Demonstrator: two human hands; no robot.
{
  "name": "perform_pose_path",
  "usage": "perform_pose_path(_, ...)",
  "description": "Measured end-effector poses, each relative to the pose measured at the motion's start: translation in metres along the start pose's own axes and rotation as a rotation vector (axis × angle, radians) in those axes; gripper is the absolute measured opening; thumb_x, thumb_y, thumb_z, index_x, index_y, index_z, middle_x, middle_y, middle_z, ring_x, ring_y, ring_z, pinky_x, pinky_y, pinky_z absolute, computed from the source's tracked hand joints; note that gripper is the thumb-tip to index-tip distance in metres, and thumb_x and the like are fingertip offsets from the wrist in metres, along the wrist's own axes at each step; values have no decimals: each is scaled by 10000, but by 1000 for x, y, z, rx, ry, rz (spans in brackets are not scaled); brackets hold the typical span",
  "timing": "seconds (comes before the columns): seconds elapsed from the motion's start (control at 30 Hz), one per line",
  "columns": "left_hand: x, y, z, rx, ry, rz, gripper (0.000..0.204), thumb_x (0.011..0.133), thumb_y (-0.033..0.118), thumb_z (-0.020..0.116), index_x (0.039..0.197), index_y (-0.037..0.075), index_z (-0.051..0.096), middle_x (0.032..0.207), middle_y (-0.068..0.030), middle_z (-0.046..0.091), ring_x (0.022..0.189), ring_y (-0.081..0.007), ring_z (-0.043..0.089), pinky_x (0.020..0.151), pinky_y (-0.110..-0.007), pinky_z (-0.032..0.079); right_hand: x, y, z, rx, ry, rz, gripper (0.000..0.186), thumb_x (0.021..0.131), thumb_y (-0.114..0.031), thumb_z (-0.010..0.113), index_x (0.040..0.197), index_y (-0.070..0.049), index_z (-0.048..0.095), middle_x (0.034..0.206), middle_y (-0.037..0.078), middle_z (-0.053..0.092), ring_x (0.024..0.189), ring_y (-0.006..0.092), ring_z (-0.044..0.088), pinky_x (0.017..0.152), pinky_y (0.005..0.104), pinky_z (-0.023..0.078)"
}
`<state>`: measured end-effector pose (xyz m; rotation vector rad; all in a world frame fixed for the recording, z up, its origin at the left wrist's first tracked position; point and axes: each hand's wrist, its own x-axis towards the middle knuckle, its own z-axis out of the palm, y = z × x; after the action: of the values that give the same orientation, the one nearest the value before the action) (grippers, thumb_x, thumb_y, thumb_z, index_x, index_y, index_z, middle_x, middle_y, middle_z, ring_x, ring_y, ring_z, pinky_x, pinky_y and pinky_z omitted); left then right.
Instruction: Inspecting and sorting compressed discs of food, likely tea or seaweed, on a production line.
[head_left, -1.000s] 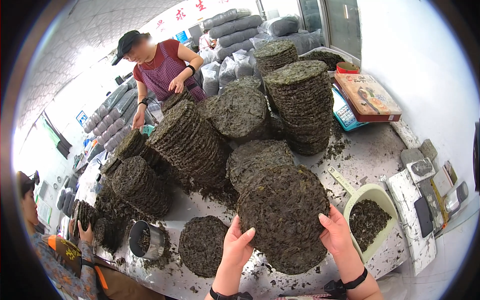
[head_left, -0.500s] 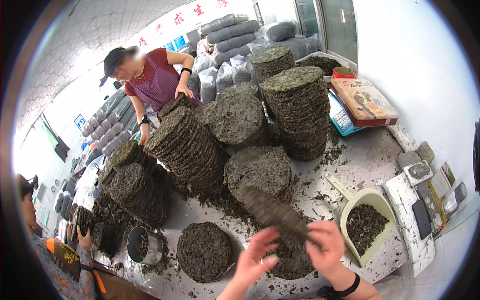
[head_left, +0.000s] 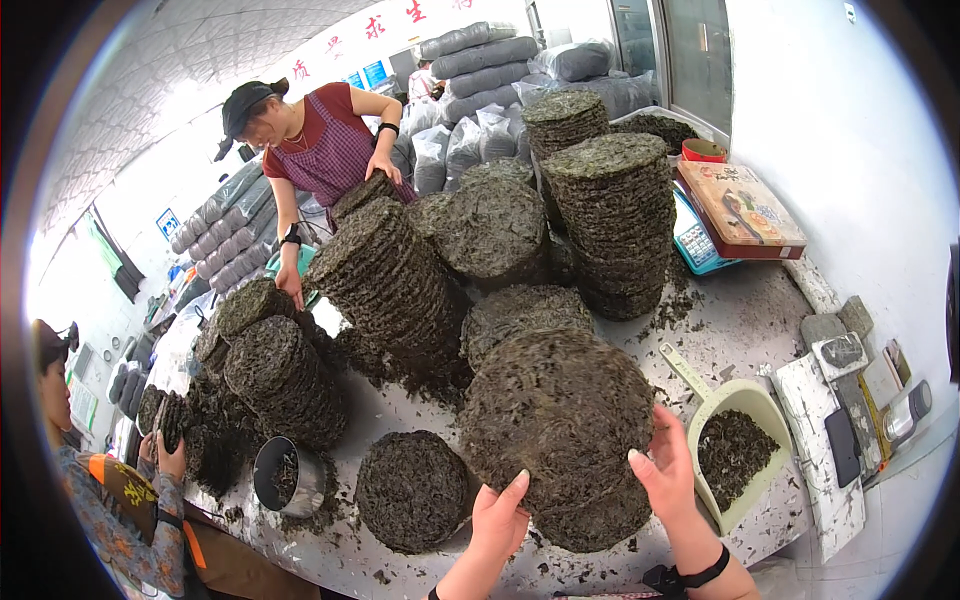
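My left hand (head_left: 500,515) grips the lower left edge of a round, dark cake of what looks like dried seaweed (head_left: 555,415), thumb on top. On the cake's right edge my right hand (head_left: 660,465) also has hold, its fingers curled at the rim. Another disc (head_left: 590,520) lies beneath it, partly hidden, with a short stack (head_left: 515,310) behind. A separate round cake (head_left: 410,490) rests on the table left of my hands. Beside my right hand is a pale dustpan (head_left: 768,492) holding dark flakes (head_left: 735,450).
Tall stacks (head_left: 610,225) and leaning stacks (head_left: 375,285) cover the table (head_left: 400,570). A metal cylinder (head_left: 305,490) stands left, a calculator (head_left: 693,235) and flat box (head_left: 740,205) back right. One co-worker (head_left: 335,150) handles stacks at the back, another (head_left: 110,510) at left.
The cake in my hands was tilted and blurred half a second ago and now lies flatter. My left hand has closed on its edge. The back co-worker's upper hand is higher than earlier.
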<state>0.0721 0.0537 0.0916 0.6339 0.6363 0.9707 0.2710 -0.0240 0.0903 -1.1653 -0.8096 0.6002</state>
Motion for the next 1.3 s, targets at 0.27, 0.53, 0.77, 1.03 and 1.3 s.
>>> perform_pose_path(0.27,11,7,-4,-195,-39,-89,160,928,110,548,1078,57,555,1052,-107,645,940,-245,652,787,-432,547,0,7,-3,279,60,338,303,825,-195,725,1065,-94,572,843,-57,580,640,35,488,562,198,403)
perform_pose_path(0.53,10,6,-6,-131,63,8,57,939,131,560,925,114,613,765,-2,654,676,-145,642,613,-337,538,-2,5,-1,341,72,334,280,836,-183,713,1069,-108,575,890,-49,596,678,40,512,578,196,409)
perform_pose_path(0.77,11,4,-11,-57,10,63,94,933,86,550,1005,84,609,878,-33,667,746,-148,649,635,-320,541,-6,17,-9,367,33,325,318,864,-99,669,1155,-54,548,1045,-3,601,841,63,534,688,216,425)
perform_pose_path(1.03,3,7,-11,41,-112,83,372,874,-4,575,1234,7,482,1211,-105,568,1112,-213,564,946,-359,464,-14,12,-6,377,40,361,277,865,-128,677,1113,-82,564,957,-29,594,731,51,512,631,213,412)
perform_pose_path(1.3,1,15,-27,338,86,172,515,808,-93,604,1282,-9,422,1191,-100,560,1070,-189,563,937,-331,457,-23,9,5,385,-82,407,410,865,-138,664,1226,-35,500,1074,48,602,899,130,578,751,262,466)
